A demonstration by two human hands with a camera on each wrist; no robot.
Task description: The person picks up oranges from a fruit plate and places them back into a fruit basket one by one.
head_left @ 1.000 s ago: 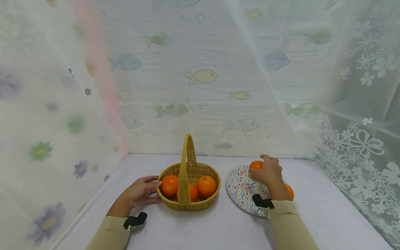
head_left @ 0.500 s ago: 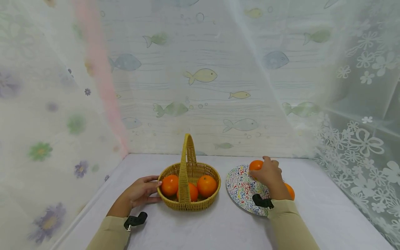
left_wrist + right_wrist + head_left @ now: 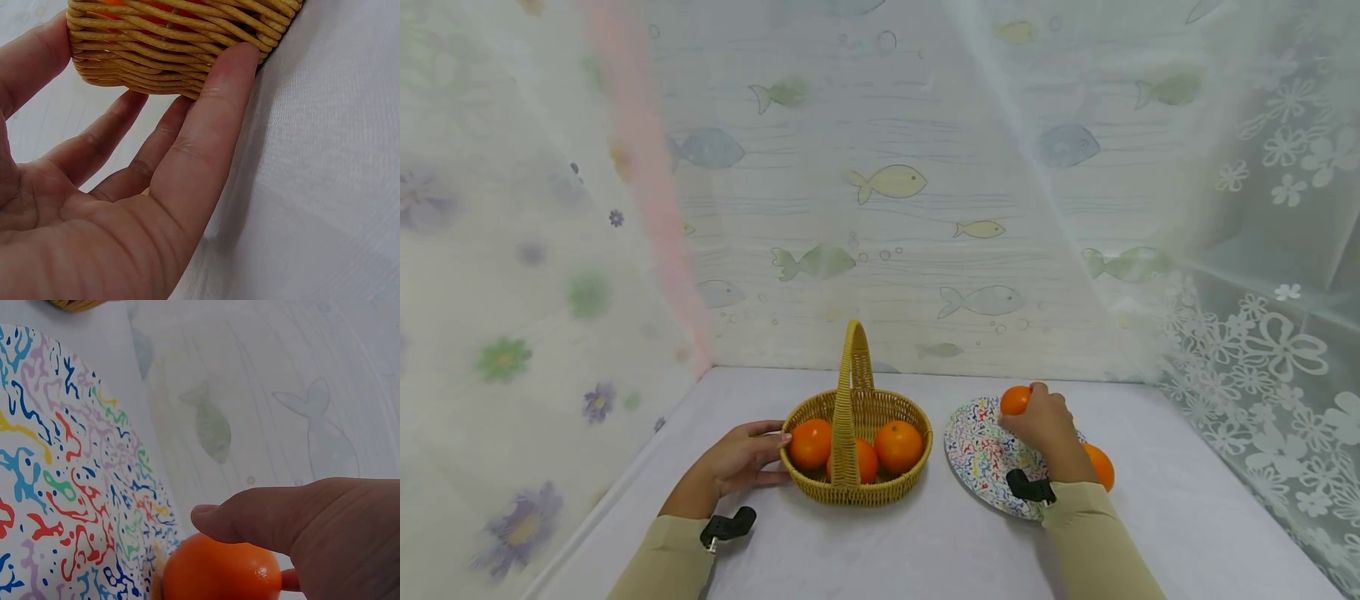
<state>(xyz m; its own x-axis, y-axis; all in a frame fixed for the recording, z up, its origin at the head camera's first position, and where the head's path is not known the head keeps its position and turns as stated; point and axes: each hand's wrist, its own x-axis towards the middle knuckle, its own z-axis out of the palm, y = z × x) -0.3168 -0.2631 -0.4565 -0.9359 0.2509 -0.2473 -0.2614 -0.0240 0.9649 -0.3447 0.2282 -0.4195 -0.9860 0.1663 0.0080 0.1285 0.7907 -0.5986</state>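
A yellow wicker basket (image 3: 857,496) with a tall handle holds several oranges, one of them an orange (image 3: 898,447) at its right side. My left hand (image 3: 748,457) rests against the basket's left end; the left wrist view shows its extended fingers touching the woven wall (image 3: 156,50). To the right, my right hand (image 3: 1045,425) grips another orange (image 3: 1015,401) at the far part of a colourfully speckled plate (image 3: 985,454). In the right wrist view the thumb lies over the orange (image 3: 219,569), and most other fingers are hidden.
One more orange (image 3: 1099,467) shows beside my right wrist, partly covered by it. A white cloth (image 3: 887,554) covers the table. Translucent fish-patterned curtains (image 3: 880,217) hang behind, and flowered curtains (image 3: 1262,367) close in the sides.
My right hand and its orange have shifted slightly, with more of the orange's left side showing free of the fingers. My left hand keeps its place at the basket.
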